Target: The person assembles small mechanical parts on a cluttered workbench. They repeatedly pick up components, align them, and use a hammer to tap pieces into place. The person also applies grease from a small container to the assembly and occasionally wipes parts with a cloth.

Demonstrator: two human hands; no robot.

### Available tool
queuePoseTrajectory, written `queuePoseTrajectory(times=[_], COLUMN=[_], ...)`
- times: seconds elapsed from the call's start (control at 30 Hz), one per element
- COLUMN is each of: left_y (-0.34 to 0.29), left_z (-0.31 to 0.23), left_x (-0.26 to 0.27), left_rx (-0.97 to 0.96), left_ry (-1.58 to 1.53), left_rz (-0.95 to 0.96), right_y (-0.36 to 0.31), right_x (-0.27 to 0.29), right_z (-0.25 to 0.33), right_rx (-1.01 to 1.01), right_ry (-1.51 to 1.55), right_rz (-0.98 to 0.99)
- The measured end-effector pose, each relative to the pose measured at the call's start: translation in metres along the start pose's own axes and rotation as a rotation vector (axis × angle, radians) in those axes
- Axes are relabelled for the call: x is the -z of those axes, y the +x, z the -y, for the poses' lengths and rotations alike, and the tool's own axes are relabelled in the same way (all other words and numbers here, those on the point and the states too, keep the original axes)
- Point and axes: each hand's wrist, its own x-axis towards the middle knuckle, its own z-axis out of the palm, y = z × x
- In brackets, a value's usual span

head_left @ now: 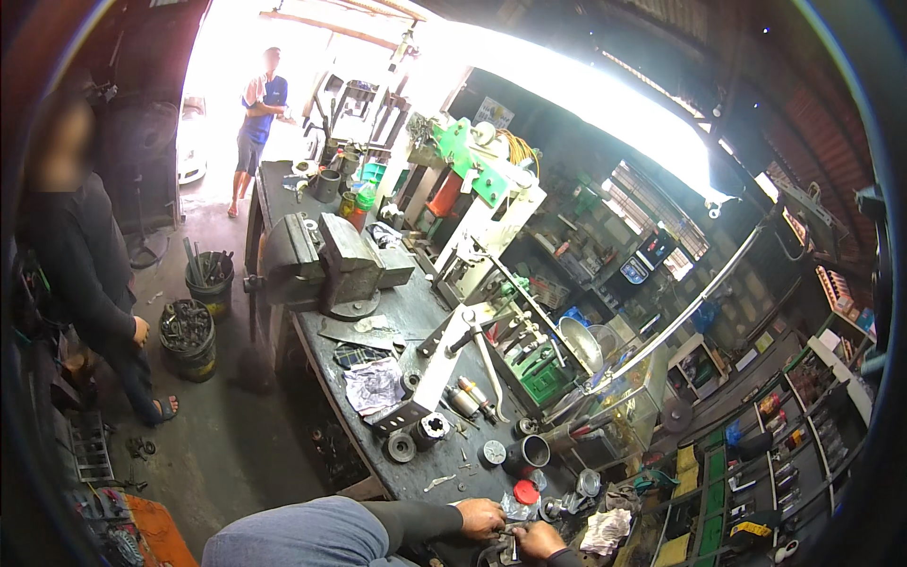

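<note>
I count two working hands [482, 519], two dark round buckets [194, 367], one grey steel vise [351, 257], one round red lid [526, 492].

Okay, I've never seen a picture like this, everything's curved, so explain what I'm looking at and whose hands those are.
There's no robot here. A fisheye camera on a person's head looks down, which bends straight edges. The wearer's own bare hands are at the bottom: left hand and right hand, close together at a small metal-looking piece, too hidden to name. The dark workbench carries a big bench vise, a crumpled cloth, a red lid and assorted metal parts. Two other people stand at the left: one in dark clothes, one in a blue shirt.
</note>
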Motion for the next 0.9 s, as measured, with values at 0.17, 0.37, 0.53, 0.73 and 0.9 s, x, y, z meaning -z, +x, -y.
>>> queuePoseTrajectory(times=[0.17,0.37,0.53,0.73,0.9], left_y=[-0.009,0.003,-0.012,-0.005,-0.008], left_z=[0.001,-0.013,0.007,0.002,0.001], left_x=[0.014,0.013,0.011,0.003,0.014], left_rx=[0.033,-0.002,0.055,0.035,0.044], left_ry=[-0.021,0.0,0.008,0.014,0.003], left_rz=[0.008,-0.001,-0.012,0.02,0.023], right_y=[-0.045,-0.007,-0.023,-0.031,-0.026], right_x=[0.09,-0.018,0.062,0.047,0.071], right_z=[0.041,-0.01,0.037,0.037,0.047], right_rx=[0.52,-0.003,0.083,0.233,-0.152], right_ry=[-0.236,-0.025,-0.054,-0.206,-0.072], right_rz=[-0.448,-0.123,-0.314,-0.133,-0.3])
